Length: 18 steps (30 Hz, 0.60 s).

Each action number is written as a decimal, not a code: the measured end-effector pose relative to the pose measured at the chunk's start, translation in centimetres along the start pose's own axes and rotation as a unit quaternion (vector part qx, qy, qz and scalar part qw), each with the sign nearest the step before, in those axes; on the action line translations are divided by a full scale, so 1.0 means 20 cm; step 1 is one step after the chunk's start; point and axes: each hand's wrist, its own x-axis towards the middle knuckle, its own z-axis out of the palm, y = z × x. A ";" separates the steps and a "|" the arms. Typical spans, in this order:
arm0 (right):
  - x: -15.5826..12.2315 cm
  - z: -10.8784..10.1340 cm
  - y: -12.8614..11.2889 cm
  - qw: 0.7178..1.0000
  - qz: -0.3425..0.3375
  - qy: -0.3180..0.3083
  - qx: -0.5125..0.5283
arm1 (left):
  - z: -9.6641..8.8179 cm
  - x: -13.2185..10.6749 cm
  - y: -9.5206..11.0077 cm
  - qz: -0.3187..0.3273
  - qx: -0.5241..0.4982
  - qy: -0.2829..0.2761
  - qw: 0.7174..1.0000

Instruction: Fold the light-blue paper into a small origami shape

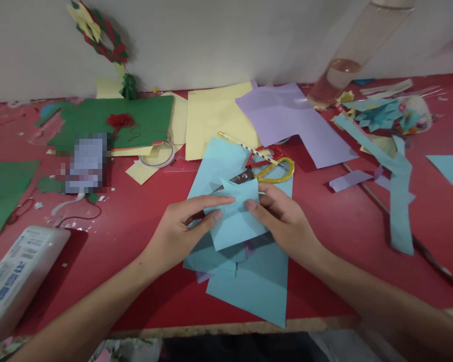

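A small folded piece of light blue paper [237, 216] is held above a larger light blue sheet [256, 286] on the red table [136, 216]. My left hand [181, 231] pinches its left side with the index finger stretched over the top. My right hand [283, 221] grips its right edge, fingers closed on it. Just behind the paper lie scissors with yellow and red handles [266, 170] and a striped pencil [249, 148].
Yellow [215, 120] and purple [290, 120] sheets lie at the back, green paper [109, 118] and a tape roll [158, 153] to the left. Blue scraps [396, 176] and a glass bottle [343, 65] are on the right. A white box [18, 271] sits at the near left.
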 end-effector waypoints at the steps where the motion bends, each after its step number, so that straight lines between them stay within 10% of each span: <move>1: 0.00 0.00 0.00 1.000 -0.009 0.003 0.003 | 0.00 0.00 0.00 0.001 0.008 -0.010 1.000; 12: 0.01 -0.02 0.04 0.995 -0.003 0.050 -0.083 | -0.04 0.03 -0.04 -0.055 -0.059 -0.044 0.996; 18: 0.02 -0.02 0.02 0.997 0.005 -0.035 -0.068 | -0.08 0.04 -0.01 -0.018 -0.028 -0.080 0.996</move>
